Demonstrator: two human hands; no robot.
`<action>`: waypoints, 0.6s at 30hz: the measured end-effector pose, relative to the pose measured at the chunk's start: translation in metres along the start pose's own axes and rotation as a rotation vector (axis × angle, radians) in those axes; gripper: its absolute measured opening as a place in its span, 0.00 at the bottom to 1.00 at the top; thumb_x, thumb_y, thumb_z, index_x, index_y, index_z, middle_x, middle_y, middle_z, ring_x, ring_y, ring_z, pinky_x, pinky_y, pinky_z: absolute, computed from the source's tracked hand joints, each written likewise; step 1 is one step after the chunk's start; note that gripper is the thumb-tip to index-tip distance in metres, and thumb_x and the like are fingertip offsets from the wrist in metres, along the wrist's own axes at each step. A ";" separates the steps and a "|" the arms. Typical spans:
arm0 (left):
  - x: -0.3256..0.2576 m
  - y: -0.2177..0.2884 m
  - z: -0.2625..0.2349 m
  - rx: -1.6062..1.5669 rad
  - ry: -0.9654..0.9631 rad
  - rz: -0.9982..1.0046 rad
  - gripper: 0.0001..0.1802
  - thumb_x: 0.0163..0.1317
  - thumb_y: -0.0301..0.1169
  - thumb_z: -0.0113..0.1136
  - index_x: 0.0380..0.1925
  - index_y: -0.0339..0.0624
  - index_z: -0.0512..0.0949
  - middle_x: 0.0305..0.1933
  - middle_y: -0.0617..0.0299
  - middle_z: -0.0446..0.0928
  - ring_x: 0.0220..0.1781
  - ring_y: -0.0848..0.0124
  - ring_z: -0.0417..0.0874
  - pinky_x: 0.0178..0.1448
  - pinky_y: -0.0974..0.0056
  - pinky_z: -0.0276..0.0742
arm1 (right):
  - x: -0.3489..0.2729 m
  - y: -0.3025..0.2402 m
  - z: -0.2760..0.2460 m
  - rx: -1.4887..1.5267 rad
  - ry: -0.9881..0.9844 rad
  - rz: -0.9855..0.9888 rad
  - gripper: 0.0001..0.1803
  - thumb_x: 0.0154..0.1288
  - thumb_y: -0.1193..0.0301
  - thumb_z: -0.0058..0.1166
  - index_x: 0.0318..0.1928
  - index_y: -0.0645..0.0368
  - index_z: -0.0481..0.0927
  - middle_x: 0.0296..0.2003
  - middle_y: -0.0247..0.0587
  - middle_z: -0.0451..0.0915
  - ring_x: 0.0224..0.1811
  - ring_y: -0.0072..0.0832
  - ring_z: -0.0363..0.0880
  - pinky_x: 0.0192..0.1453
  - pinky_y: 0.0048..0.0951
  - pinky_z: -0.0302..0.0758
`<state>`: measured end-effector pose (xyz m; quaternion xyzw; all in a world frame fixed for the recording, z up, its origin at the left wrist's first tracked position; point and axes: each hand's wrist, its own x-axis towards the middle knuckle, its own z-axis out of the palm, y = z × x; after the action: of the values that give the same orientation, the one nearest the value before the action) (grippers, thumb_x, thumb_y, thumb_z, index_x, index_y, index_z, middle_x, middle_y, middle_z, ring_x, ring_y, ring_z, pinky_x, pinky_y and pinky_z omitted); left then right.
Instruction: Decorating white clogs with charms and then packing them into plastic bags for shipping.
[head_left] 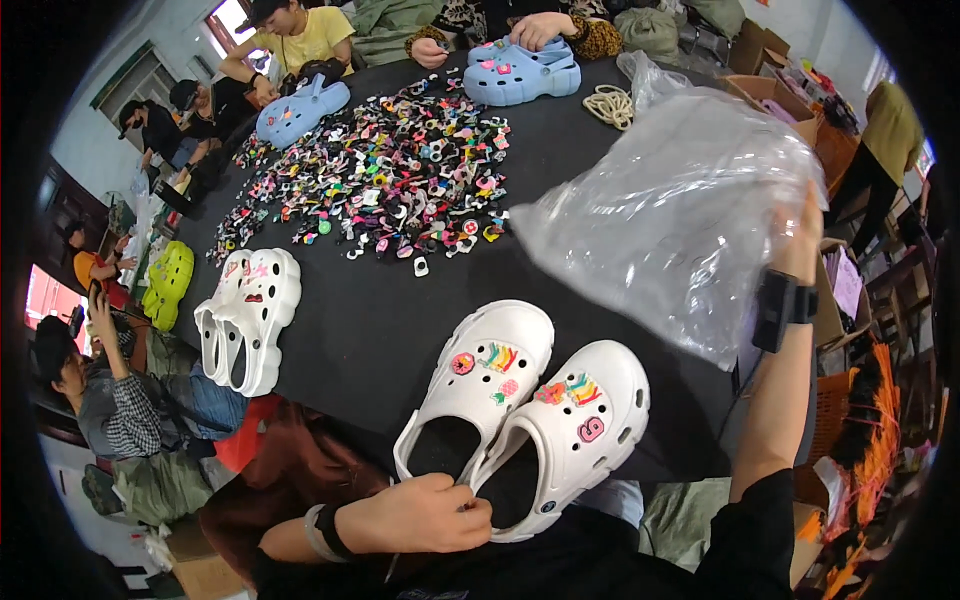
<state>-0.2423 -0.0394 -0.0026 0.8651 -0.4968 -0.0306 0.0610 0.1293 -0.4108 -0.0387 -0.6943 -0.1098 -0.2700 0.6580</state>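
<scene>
A pair of white clogs, the left clog (508, 335) and the right clog (622, 385), lies near me with toes pointing away; colourful charms sit in their holes. My left hand (415, 515) is closed at their heels, where the straps meet, with its fingertips curled in and partly hidden. Out to the right, my right hand (797, 235) grips the edge of a large clear plastic bag (680, 200). The bag spreads over the table's right side, and its film hides part of my fingers.
Loose shoe charms (390, 180) form a wide heap on the black table (370, 340). White clogs (262, 310) and a lime clog (168, 285) stand left. Co-workers handle blue clogs (522, 75) across from me. A rope coil (608, 106) lies near the bag; cardboard boxes (775, 105) stand beyond.
</scene>
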 end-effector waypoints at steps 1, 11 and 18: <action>-0.002 -0.001 0.001 0.051 -0.027 -0.010 0.10 0.51 0.36 0.58 0.34 0.51 0.73 0.37 0.72 0.73 0.31 0.79 0.72 0.30 0.73 0.62 | 0.008 -0.007 -0.012 -0.092 0.062 -0.027 0.33 0.61 0.82 0.48 0.68 0.65 0.59 0.59 0.43 0.70 0.51 0.26 0.75 0.53 0.23 0.73; 0.040 -0.038 -0.005 0.167 0.245 -0.155 0.10 0.49 0.34 0.61 0.32 0.52 0.74 0.33 0.73 0.71 0.28 0.77 0.71 0.26 0.72 0.65 | -0.029 -0.072 -0.131 -0.064 0.154 -0.183 0.39 0.60 0.65 0.56 0.69 0.67 0.59 0.61 0.49 0.69 0.60 0.37 0.71 0.64 0.34 0.67; 0.077 -0.062 -0.008 -0.314 0.034 -0.120 0.08 0.54 0.31 0.60 0.33 0.46 0.72 0.30 0.62 0.69 0.26 0.63 0.79 0.26 0.60 0.72 | -0.066 -0.119 -0.165 -0.088 0.387 -0.178 0.41 0.60 0.62 0.58 0.69 0.66 0.58 0.64 0.49 0.66 0.64 0.38 0.67 0.67 0.34 0.64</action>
<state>-0.1493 -0.0742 -0.0023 0.8736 -0.4321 -0.0965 0.2019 -0.0241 -0.5452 0.0269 -0.6452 -0.0306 -0.4597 0.6094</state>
